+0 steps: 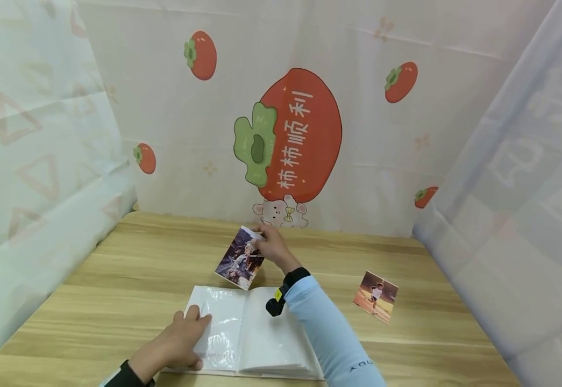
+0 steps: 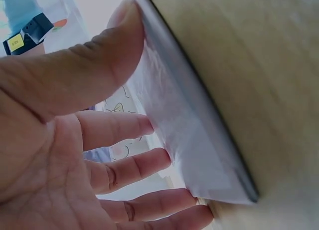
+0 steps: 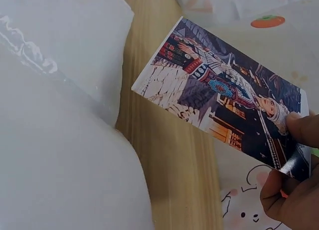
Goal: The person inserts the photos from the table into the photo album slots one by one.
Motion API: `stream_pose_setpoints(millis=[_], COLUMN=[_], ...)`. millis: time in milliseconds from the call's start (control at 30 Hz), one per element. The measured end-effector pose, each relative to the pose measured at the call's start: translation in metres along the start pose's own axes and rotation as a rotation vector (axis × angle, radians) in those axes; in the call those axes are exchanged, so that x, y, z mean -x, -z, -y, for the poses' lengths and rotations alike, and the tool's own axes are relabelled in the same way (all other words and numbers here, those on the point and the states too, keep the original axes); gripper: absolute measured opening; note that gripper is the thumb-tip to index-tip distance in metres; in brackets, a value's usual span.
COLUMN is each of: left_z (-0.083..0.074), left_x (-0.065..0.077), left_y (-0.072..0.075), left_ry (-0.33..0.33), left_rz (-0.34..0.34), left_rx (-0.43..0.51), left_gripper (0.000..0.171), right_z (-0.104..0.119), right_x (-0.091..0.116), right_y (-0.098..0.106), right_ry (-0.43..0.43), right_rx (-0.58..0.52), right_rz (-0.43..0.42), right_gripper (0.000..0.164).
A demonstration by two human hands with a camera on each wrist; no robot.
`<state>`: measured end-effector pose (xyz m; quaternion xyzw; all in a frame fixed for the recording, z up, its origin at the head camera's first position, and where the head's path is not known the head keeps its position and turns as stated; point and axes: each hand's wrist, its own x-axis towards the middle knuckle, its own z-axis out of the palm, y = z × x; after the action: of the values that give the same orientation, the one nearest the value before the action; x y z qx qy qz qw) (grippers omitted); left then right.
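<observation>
Blue sleeve [image 1: 326, 322] nearest, our right hand [image 1: 273, 247] pinches a photograph [image 1: 239, 262] squeezing could crease, left hand [image 1: 179, 338] spread on the photo album [image 1: 226, 317].

There is lots of room on the table [image 1: 116, 301] left of the book [image 1: 225, 328]. The left hand [image 1: 179, 338] blocks the book's left edge, and a blue sleeve [image 1: 329, 328] crosses over its right page. At the back, the cloth wall [image 1: 174, 188] stops the way.
</observation>
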<state>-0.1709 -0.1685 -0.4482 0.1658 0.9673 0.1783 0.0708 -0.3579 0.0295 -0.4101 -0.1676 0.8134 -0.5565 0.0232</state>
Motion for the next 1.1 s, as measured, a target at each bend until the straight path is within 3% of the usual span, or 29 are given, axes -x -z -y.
stream_pose_setpoints(millis=[300, 700, 967, 1100], left_z=[0.000, 0.000, 0.002, 0.006], left_x=[-0.001, 0.000, -0.001, -0.004], left_y=[0.002, -0.002, -0.001, 0.002], left_ry=[-0.011, -0.026, -0.031, -0.086], left_rz=[-0.005, -0.053, -0.037, 0.001], left_rx=[0.004, 0.010, 0.027, 0.013], left_gripper=[0.075, 0.052, 0.053, 0.061], right_z=[-0.007, -0.011, -0.010, -0.011], right_x=[-0.003, -0.005, -0.003, -0.004], right_y=[-0.012, -0.018, -0.026, -0.027], right_ry=[-0.033, -0.083, -0.081, -0.063], right_rx=[0.113, 0.048, 0.057, 0.060], right_rz=[-0.050, -0.128, -0.129, -0.121], right_gripper=[0.026, 0.022, 0.022, 0.024])
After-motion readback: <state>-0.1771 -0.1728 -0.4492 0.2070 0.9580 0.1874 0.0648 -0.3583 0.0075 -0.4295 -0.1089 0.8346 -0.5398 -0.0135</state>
